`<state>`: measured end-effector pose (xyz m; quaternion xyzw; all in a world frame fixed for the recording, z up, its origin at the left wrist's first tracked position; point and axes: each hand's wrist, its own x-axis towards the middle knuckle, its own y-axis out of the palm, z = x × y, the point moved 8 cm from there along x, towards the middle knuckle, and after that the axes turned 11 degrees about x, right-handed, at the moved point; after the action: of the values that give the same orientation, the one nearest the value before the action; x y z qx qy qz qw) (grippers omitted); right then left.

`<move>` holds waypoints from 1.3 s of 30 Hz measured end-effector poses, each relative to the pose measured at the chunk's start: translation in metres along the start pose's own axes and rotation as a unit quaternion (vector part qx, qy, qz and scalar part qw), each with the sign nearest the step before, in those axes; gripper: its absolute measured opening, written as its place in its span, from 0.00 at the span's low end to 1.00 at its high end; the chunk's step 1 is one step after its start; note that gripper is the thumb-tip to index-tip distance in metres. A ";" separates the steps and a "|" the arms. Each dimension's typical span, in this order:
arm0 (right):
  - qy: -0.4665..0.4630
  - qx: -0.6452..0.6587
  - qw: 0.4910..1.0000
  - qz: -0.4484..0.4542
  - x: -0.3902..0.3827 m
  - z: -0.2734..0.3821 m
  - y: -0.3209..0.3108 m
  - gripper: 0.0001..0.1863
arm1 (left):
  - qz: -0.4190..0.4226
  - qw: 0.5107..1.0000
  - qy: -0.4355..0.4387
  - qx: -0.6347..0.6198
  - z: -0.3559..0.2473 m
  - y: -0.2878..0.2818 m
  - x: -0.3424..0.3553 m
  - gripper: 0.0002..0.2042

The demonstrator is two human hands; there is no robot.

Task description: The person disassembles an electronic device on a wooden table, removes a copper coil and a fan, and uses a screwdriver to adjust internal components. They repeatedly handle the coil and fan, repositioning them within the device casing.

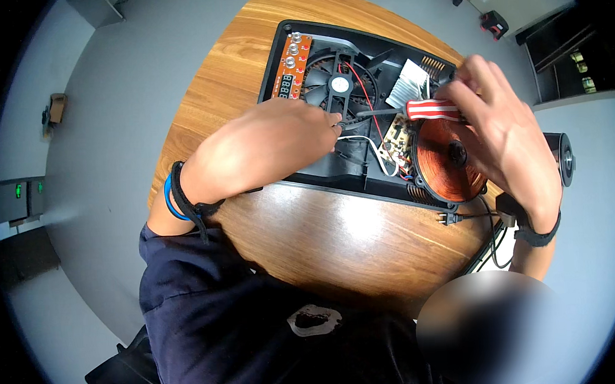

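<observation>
An opened induction cooker lies on the table, its black casing (269, 73) showing the parts inside. My right hand (504, 128) grips the red-and-white striped handle of a screwdriver (433, 109), held nearly level above the copper coil (435, 157). Its shaft points left, toward the fan (340, 85). My left hand (268, 144) reaches over the casing's near left part, fingers curled together beside the screwdriver's tip. What those fingers pinch, if anything, is hidden. An orange control board (293, 61) sits beyond that hand. Between fan and coil are a ribbed heat sink (407, 83) and a circuit board (396, 139).
Red and white wires run loosely across the casing. A black power plug (450, 218) and its cord lie at the near right edge of the wooden table (323, 243). Beyond my right wrist stands a dark round object (565, 159). A black chair (126, 371) is at lower left.
</observation>
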<state>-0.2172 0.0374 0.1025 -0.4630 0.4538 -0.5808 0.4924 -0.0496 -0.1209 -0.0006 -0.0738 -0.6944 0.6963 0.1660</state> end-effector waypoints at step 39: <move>0.203 0.171 0.964 0.013 -0.194 -0.129 0.106 0.18 | 0.157 0.984 -0.037 0.071 -0.007 -0.014 0.068 0.06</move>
<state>-0.3113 0.2285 -0.0398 -0.2382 0.4443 -0.7253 0.4688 -0.1084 -0.0917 0.0217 -0.1439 -0.6285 0.7636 0.0339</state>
